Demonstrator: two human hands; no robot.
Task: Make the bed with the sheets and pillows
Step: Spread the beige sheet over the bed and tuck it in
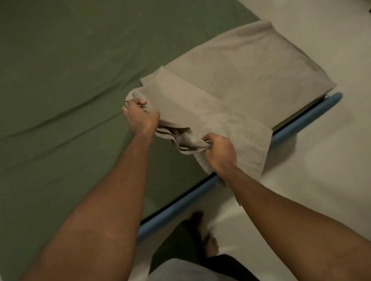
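Half done at most, judging from the bed [177, 202]. Seeing a green sheet [60, 75] lying flat over the whole top, with only a few soft wrinkles, so counting that part as finished. Waiting to be opened and spread: a tan sheet [253, 68], folded up. Seeing no pillows anywhere, so guessing at pillows coming last. Holding the tan sheet with both hands: pinching a bunched corner in the left hand [142, 117], curled tight on the cloth, and gripping a bundle of folded edges in the right hand [220, 153], curled tight too. Lying on the near right corner of the bed, on top of the green sheet, with one flap hanging over the blue rail [307, 118]. Looking soft, thin and floppy, folded into many layers, with the layer edges showing like stripes between the hands. Looking smooth and flat on the far part, crumpled only near the hands. Probably sagging and sliding when lifted, so needing a good shake to open it out
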